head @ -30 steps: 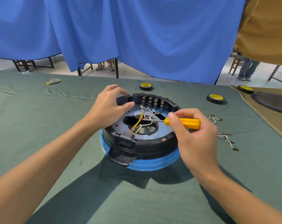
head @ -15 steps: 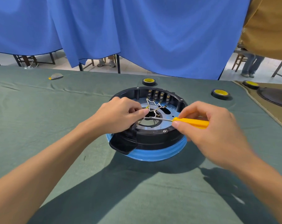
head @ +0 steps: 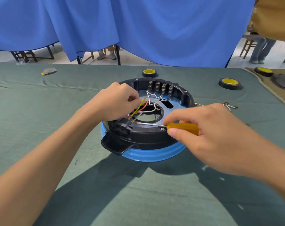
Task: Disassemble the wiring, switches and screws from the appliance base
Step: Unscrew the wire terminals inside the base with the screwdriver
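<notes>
The round black appliance base (head: pixel 148 139) with a blue lower rim lies on the green cloth, its inside facing up. Several switches (head: pixel 161 88) line its far inner wall, and white wires (head: pixel 152 98) run from them to the centre hole. My left hand (head: pixel 117 101) pinches the red and yellow-green wires (head: pixel 138 108) over the left side of the base. My right hand (head: pixel 208 134) grips a yellow-handled screwdriver (head: pixel 182 127); its metal shaft points left, with the tip at the connector block (head: pixel 130 122) on the near-left rim.
Three black-and-yellow tape rolls (head: pixel 149 72) (head: pixel 230 83) (head: pixel 263 71) sit at the back of the table. Loose removed wires (head: pixel 229 106) lie right of the base. A small scrap (head: pixel 48 71) lies far left. A tan mat with a dark disc (head: pixel 283 83) is at the right edge.
My left hand has left the base's rim and taken hold of the coloured wires. The screwdriver has come toward me, and its tip has shifted from the centre wires down to the connector block.
</notes>
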